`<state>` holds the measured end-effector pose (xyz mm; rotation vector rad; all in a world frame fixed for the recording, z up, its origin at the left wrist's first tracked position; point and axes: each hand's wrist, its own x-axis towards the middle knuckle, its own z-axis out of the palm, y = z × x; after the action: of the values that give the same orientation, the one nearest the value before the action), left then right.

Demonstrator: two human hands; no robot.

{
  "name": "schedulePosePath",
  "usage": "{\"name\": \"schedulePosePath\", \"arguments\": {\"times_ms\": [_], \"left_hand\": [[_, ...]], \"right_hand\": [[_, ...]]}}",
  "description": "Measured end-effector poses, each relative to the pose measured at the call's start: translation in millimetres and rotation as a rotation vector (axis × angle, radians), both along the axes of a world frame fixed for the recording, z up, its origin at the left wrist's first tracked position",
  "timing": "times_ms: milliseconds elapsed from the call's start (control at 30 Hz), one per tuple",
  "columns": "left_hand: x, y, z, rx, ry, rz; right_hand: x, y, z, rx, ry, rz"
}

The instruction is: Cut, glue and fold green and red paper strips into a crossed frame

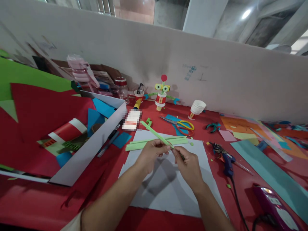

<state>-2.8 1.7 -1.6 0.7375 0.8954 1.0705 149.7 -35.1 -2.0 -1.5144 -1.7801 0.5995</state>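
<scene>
Between both hands a narrow light green paper strip (154, 131) is held above a white sheet (168, 186). My left hand (152, 153) pinches the strip near its lower end, thumb and fingers closed. Close beside it, my right hand (189, 162) is closed on the same end; a thin dark piece sticks out under its fingers, too hidden to name. Beyond my hands, more green paper strips (137, 146) lie across the sheet's far part. Small folded green paper springs (149, 122) rest just past the sheet.
A paper-cup robot figure (160, 99) stands by the wall, with stacked paper cups (196, 109) to its right. Scissors (179, 123) lie behind the sheet. At right are a glue gun (227, 162) with a cord and a purple device (274, 205). A white box (93, 144) of coloured paper stands left.
</scene>
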Motion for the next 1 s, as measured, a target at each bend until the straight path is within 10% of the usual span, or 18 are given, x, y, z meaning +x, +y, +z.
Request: {"name": "schedulePosePath", "arguments": {"times_ms": [633,800,900,1000], "left_hand": [[-55.3,35.3,11.8,-0.117,-0.16,0.507],[-50.5,20.7,15.5,0.486,0.582,0.845],[-34.0,1.1,20.2,1.117,1.125,0.365],[-16.8,-12.9,18.3,1.33,1.256,-0.01]], "right_hand": [[-0.3,-0.9,1.6,-0.059,-0.034,0.127],[2.5,0.3,-2.6,0.011,-0.118,0.086],[3.3,1.1,-3.8,0.041,-0.152,0.094],[3.6,1.7,-4.1,0.083,-0.236,0.111]]}}
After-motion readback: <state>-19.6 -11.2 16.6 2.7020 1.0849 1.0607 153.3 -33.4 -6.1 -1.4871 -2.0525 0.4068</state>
